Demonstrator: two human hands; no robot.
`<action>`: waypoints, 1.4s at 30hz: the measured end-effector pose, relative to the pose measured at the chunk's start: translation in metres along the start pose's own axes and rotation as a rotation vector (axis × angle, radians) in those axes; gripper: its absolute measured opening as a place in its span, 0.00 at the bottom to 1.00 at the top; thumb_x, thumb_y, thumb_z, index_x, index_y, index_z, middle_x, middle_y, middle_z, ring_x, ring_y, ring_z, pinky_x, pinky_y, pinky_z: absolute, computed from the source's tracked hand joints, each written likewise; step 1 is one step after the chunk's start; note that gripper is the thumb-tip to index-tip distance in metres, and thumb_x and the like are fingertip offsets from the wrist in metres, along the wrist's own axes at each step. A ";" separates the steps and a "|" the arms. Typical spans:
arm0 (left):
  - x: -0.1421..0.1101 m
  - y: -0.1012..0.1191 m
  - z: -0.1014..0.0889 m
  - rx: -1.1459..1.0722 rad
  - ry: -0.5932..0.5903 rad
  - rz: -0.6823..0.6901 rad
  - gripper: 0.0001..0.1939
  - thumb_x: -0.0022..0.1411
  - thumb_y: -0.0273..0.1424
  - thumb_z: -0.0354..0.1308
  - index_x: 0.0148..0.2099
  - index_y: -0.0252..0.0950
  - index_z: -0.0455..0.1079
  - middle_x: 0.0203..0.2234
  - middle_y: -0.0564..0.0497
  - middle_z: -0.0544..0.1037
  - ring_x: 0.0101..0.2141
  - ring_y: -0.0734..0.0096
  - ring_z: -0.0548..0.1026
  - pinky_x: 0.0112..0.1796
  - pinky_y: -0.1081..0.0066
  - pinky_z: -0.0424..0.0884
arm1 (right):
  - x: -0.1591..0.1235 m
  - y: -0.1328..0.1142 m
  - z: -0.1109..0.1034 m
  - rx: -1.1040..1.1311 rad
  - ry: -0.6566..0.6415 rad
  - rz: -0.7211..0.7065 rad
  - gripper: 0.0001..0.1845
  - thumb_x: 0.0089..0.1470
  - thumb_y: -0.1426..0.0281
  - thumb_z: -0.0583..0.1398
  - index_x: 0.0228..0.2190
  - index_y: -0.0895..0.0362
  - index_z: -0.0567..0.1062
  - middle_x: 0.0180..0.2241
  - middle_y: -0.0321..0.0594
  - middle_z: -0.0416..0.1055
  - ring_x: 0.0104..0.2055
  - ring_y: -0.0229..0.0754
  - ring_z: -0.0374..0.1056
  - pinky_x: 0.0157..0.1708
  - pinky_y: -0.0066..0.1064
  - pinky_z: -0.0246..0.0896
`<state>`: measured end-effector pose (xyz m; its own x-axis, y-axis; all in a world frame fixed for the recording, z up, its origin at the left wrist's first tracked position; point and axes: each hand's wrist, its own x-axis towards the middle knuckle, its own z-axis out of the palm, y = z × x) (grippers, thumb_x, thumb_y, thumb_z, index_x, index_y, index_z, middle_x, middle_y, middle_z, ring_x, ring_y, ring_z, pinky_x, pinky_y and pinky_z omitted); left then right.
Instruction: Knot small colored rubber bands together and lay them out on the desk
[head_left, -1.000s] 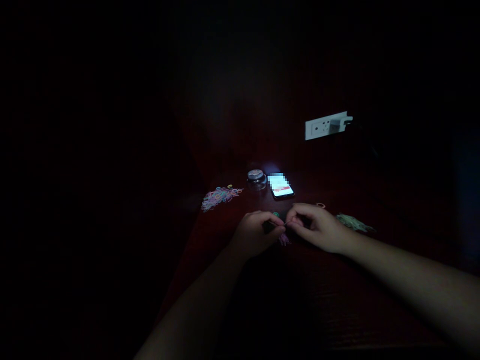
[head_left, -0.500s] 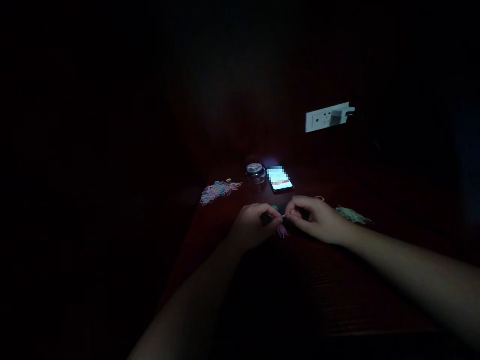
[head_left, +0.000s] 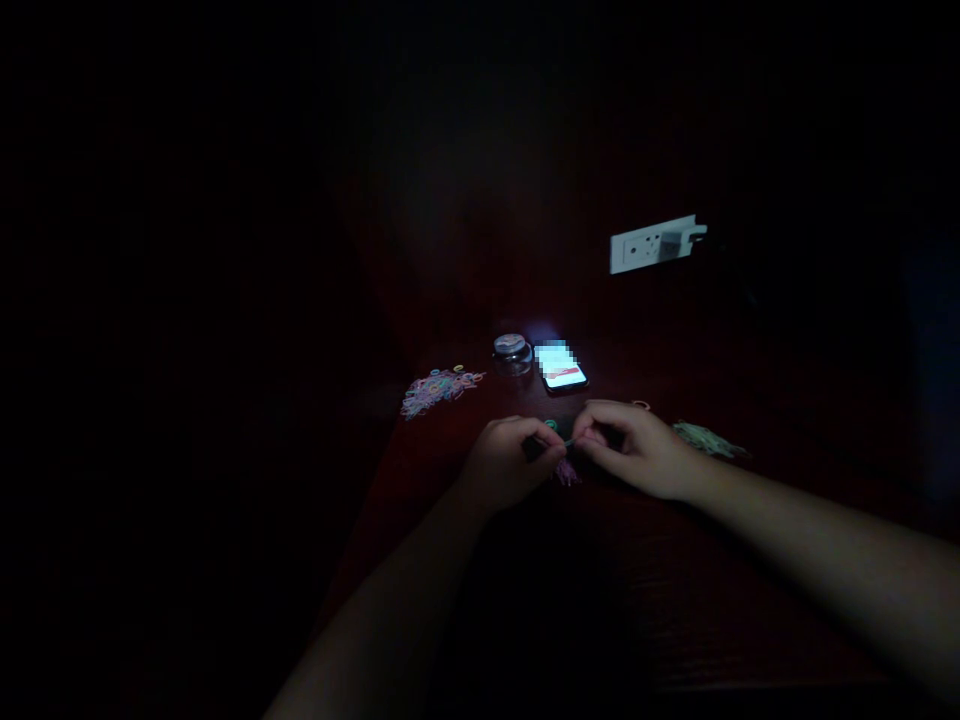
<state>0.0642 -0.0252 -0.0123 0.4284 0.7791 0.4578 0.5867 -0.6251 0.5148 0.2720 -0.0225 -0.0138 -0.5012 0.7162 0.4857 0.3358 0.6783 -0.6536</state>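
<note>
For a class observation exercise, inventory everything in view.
Table: 1, dark red, lower view
Phone: 1, black, table's far side
Jar: 1, clear, left of phone
Loop pile: 1, multicoloured, left
Small loop: 1, green, nearer than phone
Small pile: 1, purple, centre
Right pile: 1, pale green, right
Second loop: 1, pale, right of phone
Socket: 1, white, upper right
Plug: 1, white, in socket
Strand: 1, pale, pinched centrally
Left hand: 1, bare, strand's left
Right hand: 1, bare, strand's right

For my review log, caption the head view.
Left hand and right hand pinch a thin strand near a lit phone.
</note>
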 end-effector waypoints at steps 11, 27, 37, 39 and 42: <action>0.001 0.002 -0.002 -0.001 -0.040 0.015 0.04 0.58 0.32 0.61 0.33 0.39 0.77 0.29 0.55 0.80 0.30 0.73 0.74 0.35 0.73 0.68 | 0.000 0.002 -0.001 -0.044 -0.002 -0.016 0.09 0.57 0.67 0.58 0.28 0.58 0.73 0.23 0.35 0.66 0.25 0.35 0.60 0.26 0.27 0.56; 0.002 0.001 0.000 -0.019 -0.008 -0.013 0.03 0.57 0.31 0.62 0.32 0.38 0.76 0.28 0.54 0.80 0.31 0.72 0.75 0.35 0.72 0.67 | -0.001 0.004 0.000 -0.022 0.014 0.001 0.07 0.57 0.67 0.58 0.30 0.58 0.74 0.24 0.35 0.64 0.26 0.36 0.60 0.26 0.28 0.57; 0.002 0.000 0.002 -0.024 -0.013 -0.016 0.03 0.56 0.31 0.62 0.32 0.39 0.77 0.28 0.54 0.79 0.29 0.72 0.74 0.34 0.72 0.68 | -0.001 0.003 0.000 -0.051 0.028 -0.049 0.08 0.58 0.67 0.58 0.30 0.57 0.74 0.25 0.35 0.65 0.27 0.37 0.61 0.29 0.30 0.58; 0.002 0.000 0.002 -0.020 -0.016 -0.017 0.03 0.55 0.31 0.62 0.32 0.39 0.77 0.28 0.54 0.79 0.30 0.72 0.74 0.34 0.72 0.68 | -0.001 0.003 0.000 -0.050 0.020 -0.052 0.08 0.58 0.67 0.58 0.30 0.57 0.74 0.25 0.36 0.65 0.28 0.37 0.62 0.29 0.30 0.58; 0.003 -0.001 0.002 -0.026 -0.018 -0.009 0.03 0.55 0.32 0.63 0.33 0.39 0.77 0.28 0.54 0.80 0.30 0.72 0.75 0.35 0.72 0.68 | 0.000 0.003 -0.001 -0.050 0.022 -0.062 0.08 0.58 0.66 0.58 0.30 0.57 0.75 0.25 0.36 0.66 0.28 0.37 0.62 0.29 0.30 0.58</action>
<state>0.0660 -0.0225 -0.0125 0.4356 0.7856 0.4395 0.5728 -0.6185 0.5378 0.2737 -0.0204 -0.0152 -0.5047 0.6754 0.5377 0.3443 0.7286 -0.5921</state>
